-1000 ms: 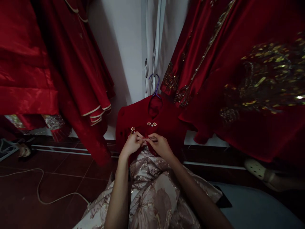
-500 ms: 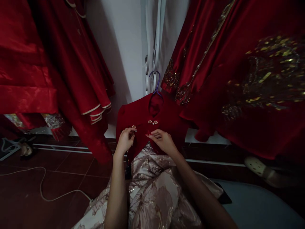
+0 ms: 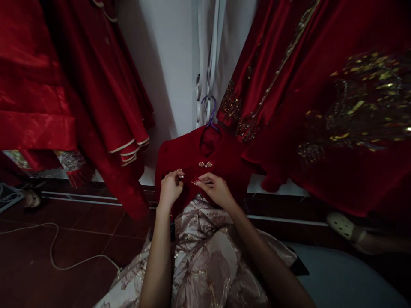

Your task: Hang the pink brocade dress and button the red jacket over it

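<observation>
A short red jacket (image 3: 237,179) hangs from a purple hanger (image 3: 213,112), over a pale floral skirt (image 3: 205,256) with metallic sheen. Beneath the neck opening, a beaded clasp (image 3: 205,164) joins the two front edges. Lower down, the front edges are apart. My left hand (image 3: 171,187) is closed on the jacket's left front, its fingertips beside a beaded clasp half (image 3: 180,170). My right hand (image 3: 215,189) pinches the opposite front edge at another small beaded clasp half (image 3: 195,182), partly covered by the fingertips.
Red garments (image 3: 122,107) hang on the left, and sequined red ones (image 3: 362,111) on the right. A white cord (image 3: 77,266) crosses the tiled floor. Low rails (image 3: 289,220) run behind. A person's foot in a pale clog (image 3: 342,224) shows at right.
My right hand has shifted slightly left, bringing its clasp half and the jacket edge nearer my left hand. The left hand keeps nearly the same place and grip.
</observation>
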A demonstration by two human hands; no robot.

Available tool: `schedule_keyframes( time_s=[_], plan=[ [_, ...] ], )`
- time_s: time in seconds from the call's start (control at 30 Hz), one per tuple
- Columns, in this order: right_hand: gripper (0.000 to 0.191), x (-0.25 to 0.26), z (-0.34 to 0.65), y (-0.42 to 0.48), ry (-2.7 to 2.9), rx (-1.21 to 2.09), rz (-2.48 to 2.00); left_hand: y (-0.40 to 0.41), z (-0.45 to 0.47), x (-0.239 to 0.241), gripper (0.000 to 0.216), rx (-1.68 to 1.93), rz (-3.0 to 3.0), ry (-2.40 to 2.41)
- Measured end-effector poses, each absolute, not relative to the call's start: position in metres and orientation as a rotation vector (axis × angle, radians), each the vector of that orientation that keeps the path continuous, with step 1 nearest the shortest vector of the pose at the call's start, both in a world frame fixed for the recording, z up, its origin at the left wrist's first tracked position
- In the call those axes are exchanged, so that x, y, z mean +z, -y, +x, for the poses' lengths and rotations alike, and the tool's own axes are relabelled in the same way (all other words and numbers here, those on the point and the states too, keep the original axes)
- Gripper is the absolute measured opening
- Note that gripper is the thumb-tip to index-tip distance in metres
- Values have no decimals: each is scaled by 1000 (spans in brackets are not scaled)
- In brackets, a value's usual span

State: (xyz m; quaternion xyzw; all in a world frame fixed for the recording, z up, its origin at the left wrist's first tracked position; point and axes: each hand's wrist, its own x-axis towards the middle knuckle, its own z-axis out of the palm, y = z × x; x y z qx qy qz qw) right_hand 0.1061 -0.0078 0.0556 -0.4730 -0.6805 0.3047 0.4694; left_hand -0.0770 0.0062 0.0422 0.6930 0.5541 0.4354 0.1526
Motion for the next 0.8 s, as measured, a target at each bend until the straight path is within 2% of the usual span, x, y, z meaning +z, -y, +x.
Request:
schedule_keyframes(
  time_s=[0.17, 0.8],
  plan=[
    [18, 57, 86, -10, 1673, 765, -1083, -14, -84, 36, 29, 1397, 1723, -1443],
    [12, 51, 66, -24, 1751, 564, -1115, -17, -79, 37, 24, 1517, 1477, -1285]
  ],
)
